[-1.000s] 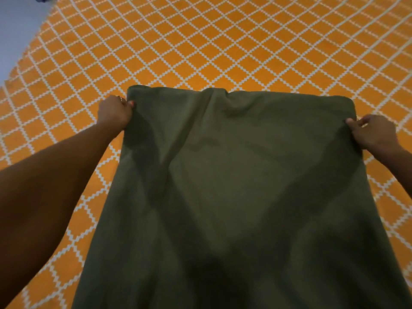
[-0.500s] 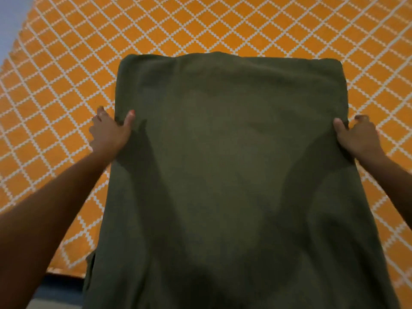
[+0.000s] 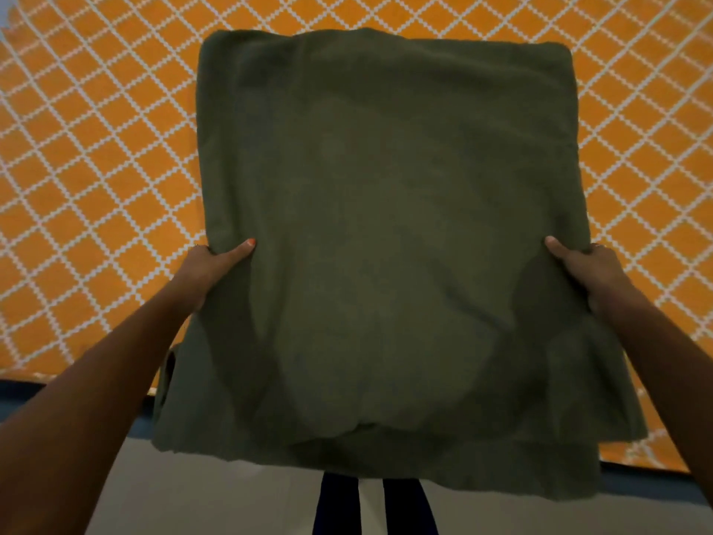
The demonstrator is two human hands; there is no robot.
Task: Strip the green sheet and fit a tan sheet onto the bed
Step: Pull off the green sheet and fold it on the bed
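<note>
Fingers: both thumbs lie on top, other fingers hidden beneath | two hands, left hand (image 3: 210, 266) and right hand (image 3: 586, 270), grip one folded green sheet (image 3: 386, 225) by its side edges | sheet lies over one orange lattice-patterned bedcover (image 3: 96, 167), near end hanging past the bed edge.

We count one folded dark green fabric sheet (image 3: 386, 233), one orange bed cover with white diamond lattice (image 3: 96, 156), and two bare hands: left (image 3: 210, 270), right (image 3: 590, 272).

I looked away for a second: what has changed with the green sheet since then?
Both hands, left and right, slid from the green sheet's far corners down its side edges toward the person. The sheet stays folded on the orange bed cover, both hands keeping their grip.
</note>
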